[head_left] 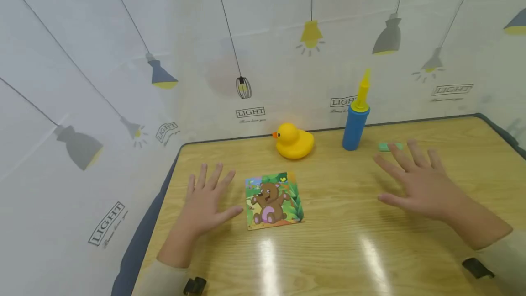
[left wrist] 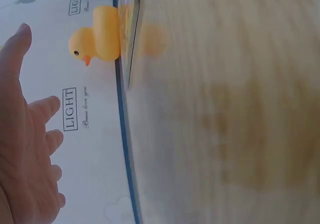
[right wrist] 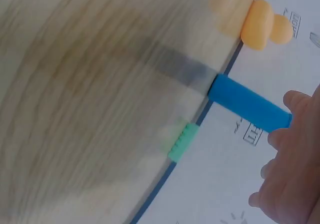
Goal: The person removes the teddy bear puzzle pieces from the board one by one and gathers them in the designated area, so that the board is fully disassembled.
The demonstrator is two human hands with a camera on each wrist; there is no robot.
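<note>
My left hand (head_left: 204, 207) hovers with fingers spread, just left of a square picture puzzle (head_left: 269, 207) showing a brown bear. It holds nothing. My right hand (head_left: 423, 186) is also spread and holds nothing, over the right part of the table. Past its fingertips lies a small green block (head_left: 390, 146) with a notched edge, seen in the right wrist view. A blue hand pump (head_left: 355, 127) with a yellow nozzle stands upright at the back. Left of the pump sits a yellow rubber duck (head_left: 294, 141), its orange beak turned left.
The glossy wooden table (head_left: 328, 250) has a dark edge along the back and left. A white wall covering (head_left: 279, 72) printed with hanging lamps rises behind it and on the left. Sleeves (head_left: 164, 280) cover both forearms, with a black strap piece near each wrist.
</note>
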